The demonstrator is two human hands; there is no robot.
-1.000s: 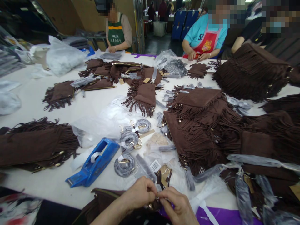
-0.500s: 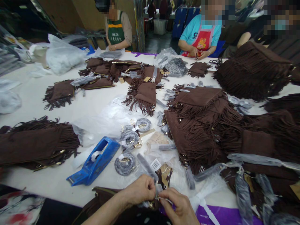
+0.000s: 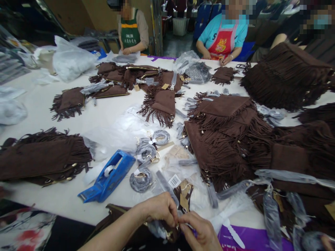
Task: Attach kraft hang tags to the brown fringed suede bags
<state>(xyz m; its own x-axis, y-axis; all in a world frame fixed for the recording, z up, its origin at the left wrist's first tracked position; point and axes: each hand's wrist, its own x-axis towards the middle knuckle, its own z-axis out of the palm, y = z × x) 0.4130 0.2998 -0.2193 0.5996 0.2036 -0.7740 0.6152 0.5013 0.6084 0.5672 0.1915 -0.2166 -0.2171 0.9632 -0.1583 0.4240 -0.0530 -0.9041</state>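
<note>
At the near table edge, a brown fringed bag [image 3: 117, 214] with a metal zip lies in front of my body. My left hand [image 3: 159, 209] reaches over it, thumb and fingers pinched at its metal fittings; what lies between them is hidden. From the right, my right hand [image 3: 199, 230] pinches a small gold-coloured metal fitting [image 3: 178, 226], fingertips almost touching those of the left. Below the left fingers is a grey plastic-wrapped piece [image 3: 158, 228]. Just beyond my hands lie a brown hang tag [image 3: 184, 202] with a string and a white barcode label [image 3: 174, 181].
A blue tape dispenser [image 3: 110, 177] and coiled grey-wrapped straps [image 3: 141, 179] lie ahead. Piled fringed bags [image 3: 222, 139] cover the right; another stack [image 3: 39, 157] lies left. Purple plastic [image 3: 243, 237] is near right. Two co-workers [image 3: 133, 31] [image 3: 222, 38] stand across the table.
My left fingers have extended and moved slightly right and down, closer to my right fingertips. The co-worker in the red apron has lowered the hands to the table.
</note>
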